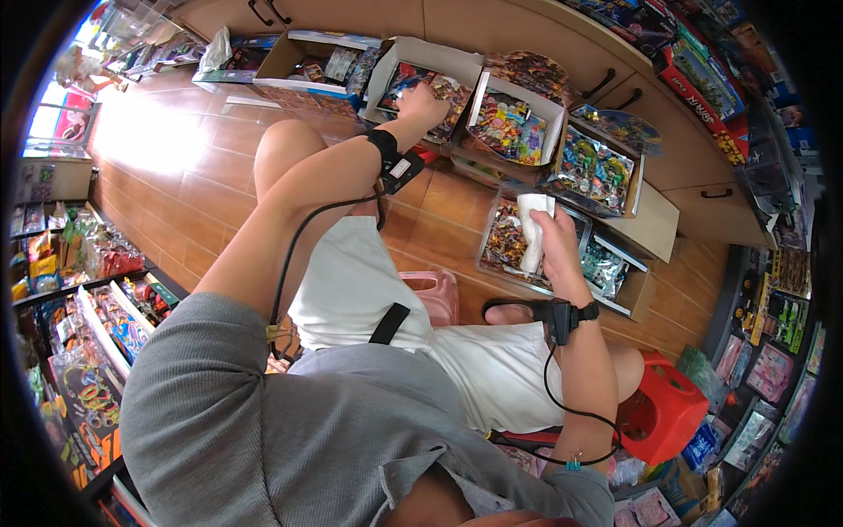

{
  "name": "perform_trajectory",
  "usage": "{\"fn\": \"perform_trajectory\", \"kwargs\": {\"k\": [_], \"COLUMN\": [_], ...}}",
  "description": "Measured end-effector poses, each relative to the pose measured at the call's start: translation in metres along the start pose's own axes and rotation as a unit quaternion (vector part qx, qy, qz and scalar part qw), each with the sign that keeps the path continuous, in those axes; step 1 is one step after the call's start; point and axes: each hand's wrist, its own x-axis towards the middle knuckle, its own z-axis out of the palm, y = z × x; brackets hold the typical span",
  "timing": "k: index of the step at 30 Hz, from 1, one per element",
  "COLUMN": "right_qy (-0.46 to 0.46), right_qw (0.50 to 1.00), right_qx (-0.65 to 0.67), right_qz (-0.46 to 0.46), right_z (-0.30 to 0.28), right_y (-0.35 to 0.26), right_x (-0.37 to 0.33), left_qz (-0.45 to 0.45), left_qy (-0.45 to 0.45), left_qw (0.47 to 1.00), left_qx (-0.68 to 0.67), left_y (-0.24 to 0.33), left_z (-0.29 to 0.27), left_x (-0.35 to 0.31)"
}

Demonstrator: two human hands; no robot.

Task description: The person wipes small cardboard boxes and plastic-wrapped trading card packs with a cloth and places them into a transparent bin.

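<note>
My left hand reaches into an open cardboard box of colourful small packets. Its fingers are bent down and closed near a bluish packet; what lies between them is hidden. My right hand grips a folded white cloth, held upright. Below the cloth are a clear plastic tray with small brown and orange pieces and a box of teal-coloured packets. Between the hands sits a white-walled box full of bright packets, with another box of green and yellow packets beside it.
Brown cabinets with black handles run behind the boxes. Another packed box stands farther left. A red plastic stool is by my right leg, a pink stool between my legs. Shelves of packaged goods line both sides.
</note>
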Motion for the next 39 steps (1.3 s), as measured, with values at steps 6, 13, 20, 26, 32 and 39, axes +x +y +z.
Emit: {"fn": "perform_trajectory", "kwargs": {"k": [6, 13, 20, 26, 32, 39], "right_qy": [-0.012, -0.006, 0.001, -0.002, -0.003, 0.010], "right_qw": [1.000, 1.000, 1.000, 1.000, 1.000, 1.000], "right_qx": [0.010, 0.000, 0.007, -0.003, -0.006, 0.007], "right_qz": [-0.010, -0.024, -0.027, -0.023, -0.019, -0.020], "right_z": [-0.001, -0.006, -0.008, 0.007, 0.004, -0.008], "right_y": [-0.001, 0.000, -0.008, -0.015, -0.014, -0.006], "right_x": [-0.007, -0.006, -0.008, -0.011, -0.012, -0.007], "left_qz": [-0.006, 0.087, 0.129, 0.153, 0.188, 0.227], "left_qy": [-0.101, 0.047, 0.148, -0.004, -0.101, -0.170], "left_qw": [0.995, 0.992, 0.909, 0.891, 0.918, 0.946], "left_qx": [-0.003, -0.083, -0.368, -0.428, -0.334, -0.157], "left_y": [-0.031, -0.010, 0.049, 0.058, 0.066, 0.056], "left_z": [0.027, 0.014, -0.058, -0.019, 0.009, 0.018], "left_x": [0.013, 0.003, -0.034, -0.066, -0.079, -0.061]}}
